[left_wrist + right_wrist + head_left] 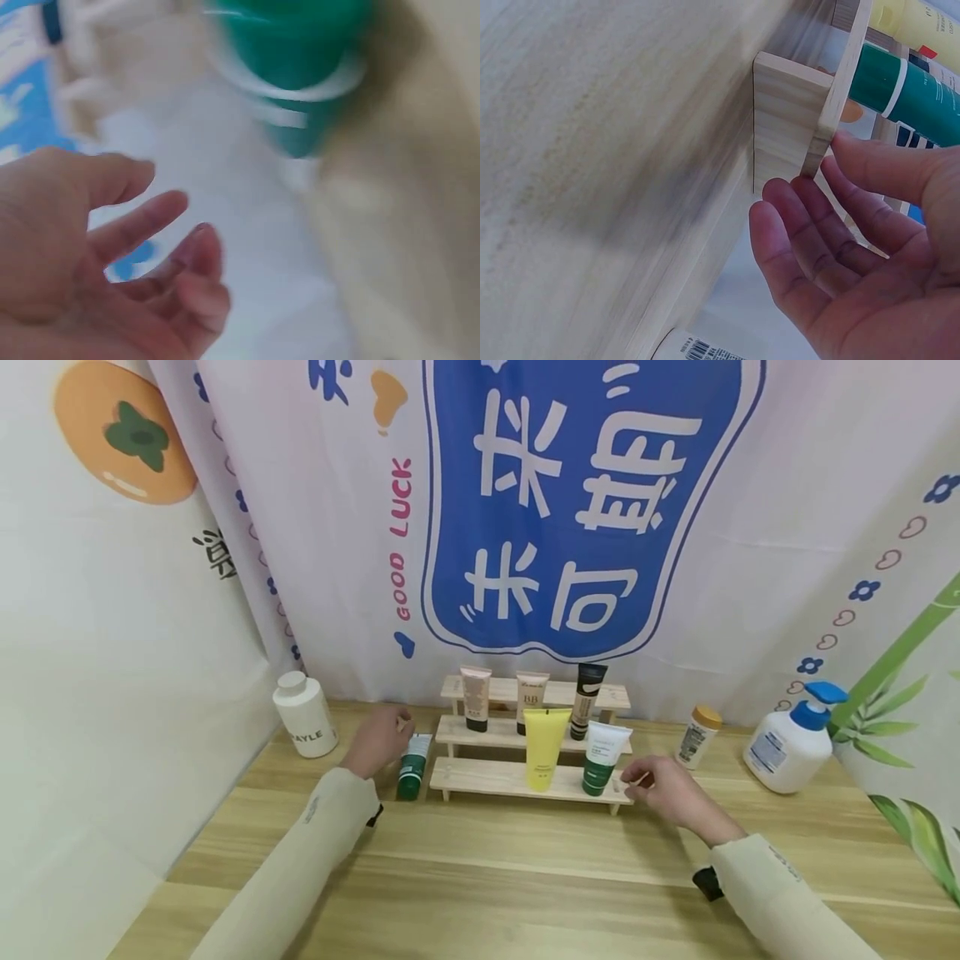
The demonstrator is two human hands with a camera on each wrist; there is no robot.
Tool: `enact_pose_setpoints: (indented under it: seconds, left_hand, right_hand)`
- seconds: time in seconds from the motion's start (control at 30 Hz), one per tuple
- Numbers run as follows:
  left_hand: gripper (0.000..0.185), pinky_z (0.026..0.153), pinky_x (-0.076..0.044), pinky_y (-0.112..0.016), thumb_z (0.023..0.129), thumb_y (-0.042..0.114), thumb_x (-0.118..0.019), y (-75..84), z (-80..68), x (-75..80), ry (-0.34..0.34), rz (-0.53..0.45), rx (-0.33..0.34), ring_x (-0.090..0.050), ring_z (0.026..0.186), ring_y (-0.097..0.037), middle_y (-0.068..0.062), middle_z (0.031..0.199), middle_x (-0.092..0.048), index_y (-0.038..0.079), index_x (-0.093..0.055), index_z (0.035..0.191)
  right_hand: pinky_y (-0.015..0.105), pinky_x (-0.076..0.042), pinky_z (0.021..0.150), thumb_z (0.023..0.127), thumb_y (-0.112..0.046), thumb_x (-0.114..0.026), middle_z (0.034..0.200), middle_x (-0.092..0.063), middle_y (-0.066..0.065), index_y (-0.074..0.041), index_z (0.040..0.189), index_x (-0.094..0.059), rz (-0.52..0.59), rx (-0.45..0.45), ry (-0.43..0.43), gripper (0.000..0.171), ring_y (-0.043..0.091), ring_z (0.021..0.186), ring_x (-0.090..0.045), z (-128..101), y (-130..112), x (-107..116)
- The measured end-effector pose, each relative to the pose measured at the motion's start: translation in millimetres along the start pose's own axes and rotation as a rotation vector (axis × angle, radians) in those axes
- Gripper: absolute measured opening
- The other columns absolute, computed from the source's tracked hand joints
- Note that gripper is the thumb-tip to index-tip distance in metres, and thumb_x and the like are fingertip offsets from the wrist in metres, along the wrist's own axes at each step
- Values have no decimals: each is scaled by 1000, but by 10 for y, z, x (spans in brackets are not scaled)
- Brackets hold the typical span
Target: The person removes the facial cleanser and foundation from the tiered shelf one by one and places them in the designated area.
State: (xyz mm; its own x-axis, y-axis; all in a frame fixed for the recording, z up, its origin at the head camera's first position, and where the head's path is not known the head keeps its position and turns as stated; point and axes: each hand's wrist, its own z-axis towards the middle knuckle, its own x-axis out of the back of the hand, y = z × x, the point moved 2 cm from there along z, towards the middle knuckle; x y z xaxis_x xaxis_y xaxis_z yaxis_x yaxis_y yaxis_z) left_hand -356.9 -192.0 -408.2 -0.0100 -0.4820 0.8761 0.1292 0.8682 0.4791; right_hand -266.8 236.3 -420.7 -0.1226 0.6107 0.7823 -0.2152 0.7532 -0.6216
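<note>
Fingers of the left hand (381, 739) hang loosely spread, holding nothing, just left of and behind the green tube (412, 766). The right hand (663, 787), fingers relaxed and apart, rests by the rack's (480, 781) right end.

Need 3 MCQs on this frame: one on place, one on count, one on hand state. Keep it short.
1. Where does the green tube by the left hand stand?
A. on the top step
B. on the table, left of the wooden rack
C. beside the pump bottle

2. How many tubes stand on the rack?
A. three
B. five
C. seven

3. What is the right hand doing?
A. lies open at the rack's right end, gripping nothing
B. grips the yellow tube
C. presses the pump

Answers: 1 B, the head view shows it on the tabletop off the rack's left end. 2 B, three tubes in the back rows and two in front. 3 A, the right wrist view shows relaxed fingers beside the rack's end board.
</note>
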Motion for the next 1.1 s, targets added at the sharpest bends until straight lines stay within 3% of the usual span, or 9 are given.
enact_pose_setpoints:
  seconds: [0.13,0.23,0.33,0.43,0.6,0.77,1.1]
  left_hand:
    - [23,77,-48,-41,94,18,-55,334,-172,215,207,-42,-169,-54,94,-26,-11,106,-55,5,-61,112]
    - [19,70,-50,-36,91,12,-61,678,-325,303,319,-93,-392,-55,86,-21,-7,100,-56,6,-63,108]
    - [25,70,-51,-30,86,6,-67,1014,-477,302,345,-126,-626,-56,85,-20,-7,103,-57,6,-64,110]
    - [33,78,-50,-28,84,7,-70,1287,-573,230,320,-115,-758,-56,92,-18,-5,110,-57,7,-63,116]
    - [41,90,-46,-27,87,20,-71,1580,-594,40,281,-52,-780,-51,108,-13,1,121,-54,17,-60,126]
    - [43,96,-41,-28,85,23,-73,1666,-546,-137,295,-65,-733,-45,117,-13,3,127,-53,24,-60,126]
    - [39,77,-48,-24,85,18,-72,1696,-541,-286,335,-125,-675,-55,93,-11,4,109,-59,20,-62,123]
  right_hand:
    - [31,-50,63,82,1,-67,88,-63,5,-1,95,-66,0,-1,7,13,19,78,-59,-7,7,-1]
    - [31,-50,63,82,2,-68,88,-63,5,-1,95,-66,5,-6,17,13,20,78,-60,-16,20,1]
    - [30,-50,63,82,2,-68,88,-64,6,0,95,-66,15,3,19,13,20,77,-60,-24,27,-4]
    - [30,-50,63,82,2,-68,88,-64,6,0,95,-67,25,13,19,13,19,77,-60,-25,32,-9]
    - [29,-50,62,82,1,-68,88,-65,5,-1,95,-67,34,15,25,13,18,77,-60,-9,44,-18]
    - [30,-50,63,82,2,-68,89,-65,4,-1,95,-67,34,14,21,14,18,77,-59,8,71,-32]
    - [30,-50,62,83,3,-68,89,-64,5,-1,95,-67,39,23,32,13,18,77,-59,1,83,-18]
